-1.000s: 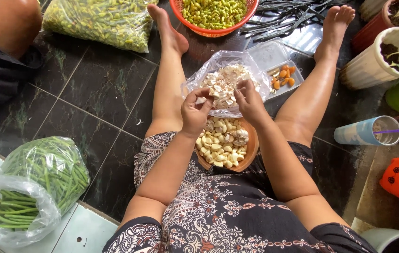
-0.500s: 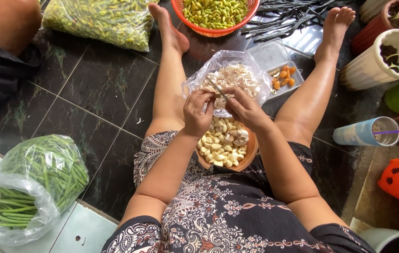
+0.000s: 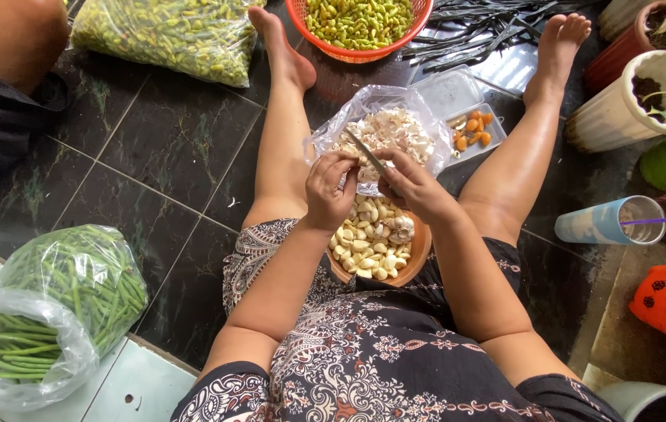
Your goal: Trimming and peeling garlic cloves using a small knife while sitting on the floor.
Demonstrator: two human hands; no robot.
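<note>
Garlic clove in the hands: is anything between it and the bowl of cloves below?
Nothing visible. The left hand and right hand, which holds a knife, work the clove directly above the bowl, with open space between.

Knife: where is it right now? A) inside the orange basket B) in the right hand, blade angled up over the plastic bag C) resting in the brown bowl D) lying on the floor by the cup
B: the right hand grips the knife, whose blade slants up and to the left over the clear bag of garlic skins, while the left hand pinches a clove above the brown bowl.
</note>
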